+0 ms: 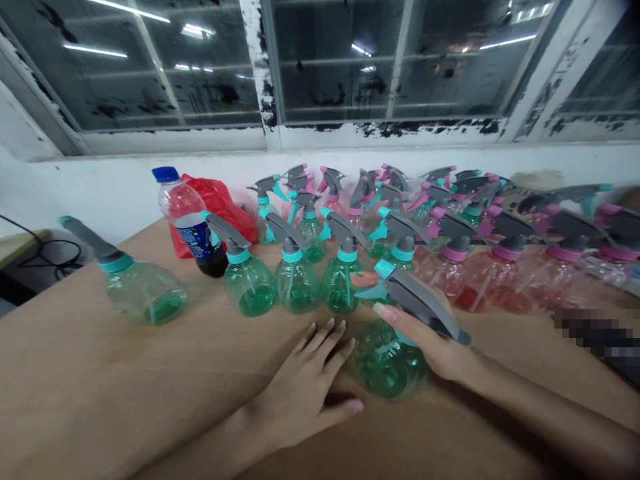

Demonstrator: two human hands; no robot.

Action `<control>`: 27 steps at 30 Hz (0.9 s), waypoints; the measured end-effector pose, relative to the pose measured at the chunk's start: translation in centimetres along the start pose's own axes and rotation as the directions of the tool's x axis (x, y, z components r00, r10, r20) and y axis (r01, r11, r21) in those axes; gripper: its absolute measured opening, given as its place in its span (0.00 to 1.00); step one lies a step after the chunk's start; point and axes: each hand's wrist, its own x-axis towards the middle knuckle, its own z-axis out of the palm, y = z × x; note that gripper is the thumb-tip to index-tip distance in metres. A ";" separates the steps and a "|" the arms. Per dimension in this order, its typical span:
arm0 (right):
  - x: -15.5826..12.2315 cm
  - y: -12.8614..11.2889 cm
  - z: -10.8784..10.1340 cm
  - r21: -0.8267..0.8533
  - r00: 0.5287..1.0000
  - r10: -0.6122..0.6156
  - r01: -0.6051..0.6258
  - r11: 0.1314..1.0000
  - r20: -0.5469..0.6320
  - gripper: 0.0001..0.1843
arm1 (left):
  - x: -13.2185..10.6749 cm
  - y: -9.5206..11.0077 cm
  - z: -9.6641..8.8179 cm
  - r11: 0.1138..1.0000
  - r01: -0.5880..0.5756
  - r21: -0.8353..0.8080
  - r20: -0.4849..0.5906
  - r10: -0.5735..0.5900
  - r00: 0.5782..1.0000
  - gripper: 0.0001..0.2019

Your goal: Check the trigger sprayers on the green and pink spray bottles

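My right hand (440,347) is closed around the neck of a green spray bottle (387,373) with a grey and turquoise trigger head, slightly tilted over the table. Part of the neck is hidden by the fingers. Just left of that bottle, my left hand (313,383) rests on the tabletop with fingers stretched and thumb apart, holding nothing. Beyond my hands stands a row of green spray bottles (299,287), each with some liquid inside. Another green spray bottle (143,293) sits apart at the left, its head leaning left.
Pink spray bottles (507,280) continue the row rightward, with more spray bottles behind. A soda bottle (200,233) with a blue cap stands before a red plastic bag (225,207). Windows (390,60) line the wall behind the wooden table (200,400). A black cable (55,253) lies at far left.
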 end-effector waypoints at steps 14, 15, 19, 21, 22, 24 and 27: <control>-0.1 0.3 0.1 0.019 1.000 -0.022 0.022 1.000 0.014 0.15 | -0.1 0.0 0.0 1.000 0.015 0.026 0.051 -0.016 0.999 0.36; -0.1 0.3 0.1 0.020 1.000 -0.023 0.022 1.000 0.015 0.15 | -0.1 0.0 0.0 1.000 0.015 0.027 0.049 -0.017 0.999 0.36; -0.2 0.1 0.1 0.011 1.000 -0.011 0.011 1.000 0.012 0.14 | 0.0 0.0 0.0 1.000 0.015 0.026 0.046 -0.016 0.999 0.36; -0.1 -0.1 0.1 0.008 1.000 -0.016 0.016 1.000 0.005 0.14 | 0.1 0.1 -0.1 1.000 0.013 0.024 0.046 -0.014 0.999 0.36; -0.1 -0.1 0.1 0.003 1.000 -0.019 0.019 1.000 0.005 0.13 | 0.1 0.1 -0.2 1.000 0.011 0.025 0.047 -0.012 0.999 0.36; 0.0 -0.2 0.1 -0.008 0.999 -0.031 0.031 0.999 0.008 0.12 | 0.1 0.1 -0.2 1.000 0.011 0.029 0.048 -0.013 0.999 0.36; 0.1 -0.1 0.1 -0.021 0.998 -0.056 0.057 0.998 0.016 0.09 | 0.1 0.1 -0.2 0.999 0.014 0.032 0.036 -0.015 0.999 0.35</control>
